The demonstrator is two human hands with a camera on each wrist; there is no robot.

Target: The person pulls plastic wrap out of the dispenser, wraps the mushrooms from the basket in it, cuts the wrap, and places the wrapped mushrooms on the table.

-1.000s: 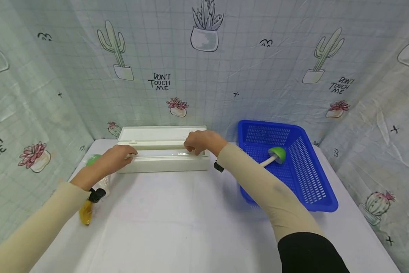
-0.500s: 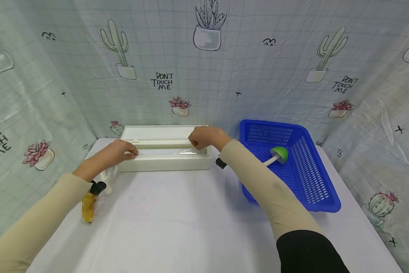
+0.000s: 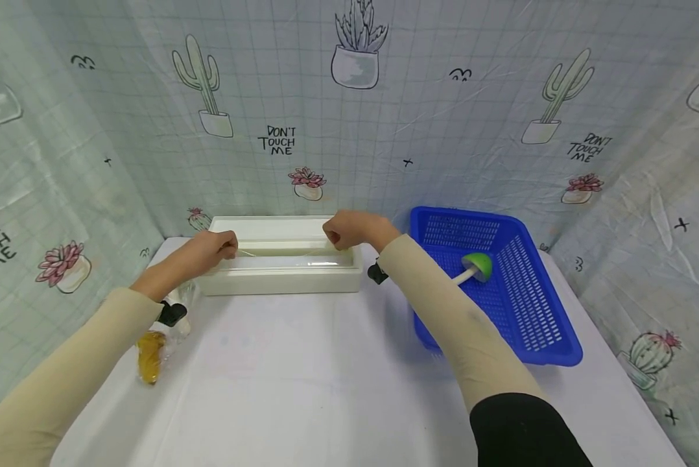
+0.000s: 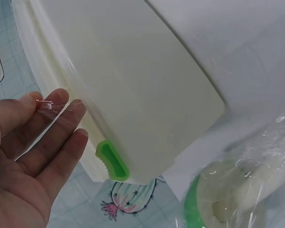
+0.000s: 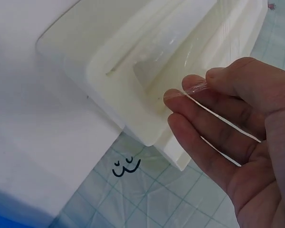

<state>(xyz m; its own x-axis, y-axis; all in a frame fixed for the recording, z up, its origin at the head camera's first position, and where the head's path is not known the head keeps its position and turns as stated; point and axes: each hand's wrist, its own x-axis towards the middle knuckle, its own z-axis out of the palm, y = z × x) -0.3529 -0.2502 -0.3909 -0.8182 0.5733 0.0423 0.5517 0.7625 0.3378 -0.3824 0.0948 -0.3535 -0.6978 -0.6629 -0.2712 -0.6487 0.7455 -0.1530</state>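
A white cling film dispenser (image 3: 279,283) lies lengthwise at the back of the table, its lid (image 3: 268,227) tipped back. At its left end my left hand (image 3: 203,253) pinches the edge of clear cling film (image 4: 48,105) between thumb and forefinger, the other fingers spread. Over the right end my right hand (image 3: 356,230) pinches the film's other side, also thumb to forefinger. Between the hands the film stretches above the open trough, hard to see. A green slide cutter (image 4: 113,162) sits at the dispenser's left end. The roll is partly visible inside.
Left of the dispenser lie a yellow item (image 3: 150,357) in clear wrap and a wrapped pale item with a green part (image 4: 194,204). At right stands a blue basket (image 3: 539,318) holding a green-capped, white-stemmed toy mushroom (image 3: 478,264). Patterned cloth (image 3: 431,117) hangs behind.
My left hand has risen off the dispenser's front edge, drawing film up with it. My right hand has moved slightly up and right. The basket and wrapped items stay put.
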